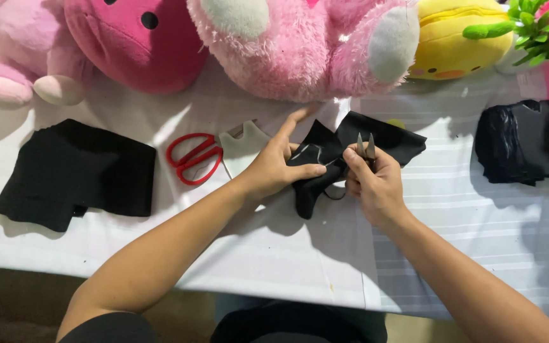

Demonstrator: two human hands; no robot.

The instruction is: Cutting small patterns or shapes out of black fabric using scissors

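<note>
My left hand (279, 164) pinches a small piece of black fabric (325, 152) at the middle of the white table (287, 254), thumb on top and index finger stretched upward. My right hand (376, 184) holds small metal thread snips (366, 147), blades pointing up and slightly apart, right beside the fabric's edge. The fabric drapes between both hands, and a larger flap spreads out behind my right hand.
Red-handled scissors (193, 159) lie left of my left hand beside a grey paper pattern (244, 147). Black fabric (74, 173) lies far left, a stack of black cut pieces (527, 141) far right. Pink plush toys (300, 44) and a yellow plush (459, 38) line the back edge.
</note>
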